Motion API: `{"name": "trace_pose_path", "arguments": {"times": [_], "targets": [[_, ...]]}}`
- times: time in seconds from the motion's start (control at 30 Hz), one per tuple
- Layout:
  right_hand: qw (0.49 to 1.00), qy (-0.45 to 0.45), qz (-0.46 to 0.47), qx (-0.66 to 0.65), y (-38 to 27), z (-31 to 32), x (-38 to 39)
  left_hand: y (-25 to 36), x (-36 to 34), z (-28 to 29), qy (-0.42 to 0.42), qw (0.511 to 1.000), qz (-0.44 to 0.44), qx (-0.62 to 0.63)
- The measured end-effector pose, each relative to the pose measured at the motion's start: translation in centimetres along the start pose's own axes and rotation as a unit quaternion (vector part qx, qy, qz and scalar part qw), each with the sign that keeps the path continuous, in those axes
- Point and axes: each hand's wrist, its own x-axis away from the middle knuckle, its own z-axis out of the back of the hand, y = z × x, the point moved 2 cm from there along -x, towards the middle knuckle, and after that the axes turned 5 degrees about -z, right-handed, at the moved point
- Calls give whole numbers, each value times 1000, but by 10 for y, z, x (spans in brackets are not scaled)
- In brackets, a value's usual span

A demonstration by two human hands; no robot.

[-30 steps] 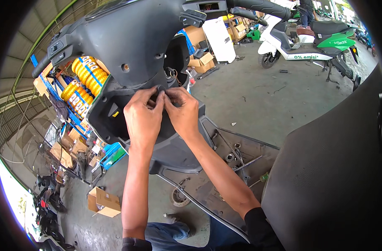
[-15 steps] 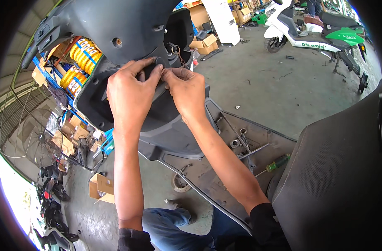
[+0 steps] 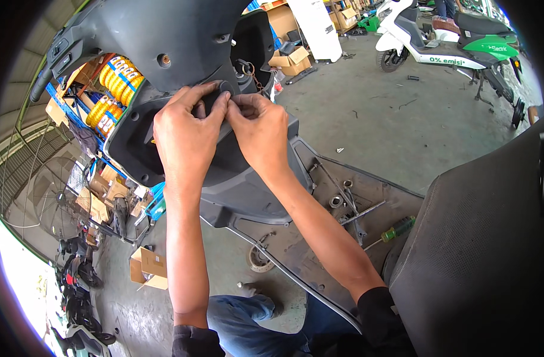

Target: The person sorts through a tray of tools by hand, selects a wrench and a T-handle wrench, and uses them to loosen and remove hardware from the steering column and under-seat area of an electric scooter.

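Note:
Both my hands meet over the dark inner front panel (image 3: 248, 196) of a scooter, just below its steering cover (image 3: 194, 53). My left hand (image 3: 188, 131) is closed, thumb and fingers curled round a dark rounded plastic part (image 3: 225, 87). Close beside it, my right hand (image 3: 261, 134) pinches with thumb and index finger near the same part; what lies in that pinch is too small to make out. A rusty chain (image 3: 257, 80) hangs by the key area, right of the fingers. Below the hands opens a dark storage recess (image 3: 138, 149).
Sockets (image 3: 336, 202), long metal tools (image 3: 365, 212) and a green-handled screwdriver (image 3: 398, 228) lie on the footboard (image 3: 284, 250). The black seat (image 3: 480, 232) rises at right. A white and green scooter (image 3: 450, 53) stands beyond. An open cardboard box (image 3: 150, 268) is on the floor at left.
The hands stay at the same spot. My right thumb and fingers have shifted slightly left against the part, and the whole view has moved a little.

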Motion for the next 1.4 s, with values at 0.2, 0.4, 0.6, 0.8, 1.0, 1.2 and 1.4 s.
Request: {"name": "trace_pose_path", "arguments": {"times": [0.2,0.4,0.6,0.8,1.0,1.2,1.4], "targets": [[995,-9,-86,-41,6,1,1,2,1,1,22,1000,-10,-3],[982,33,177,57,12,1,3,-2,0,-1,23,999,-27,6],[990,-2,-112,-81,10,-5,0,-2,3,1,18,1000,-8,11],[997,47,59,16,10,-5,7,-2,5,0,22,1000,6,14],[973,33,215,84,14,-1,6,1,5,-1,30,999,11,9],[999,13,1,42,-1,-4,3,0,8,-6,14,998,65,16],[997,23,-70,-36,8,-3,4,0,8,-6,9,996,87,8]]}}
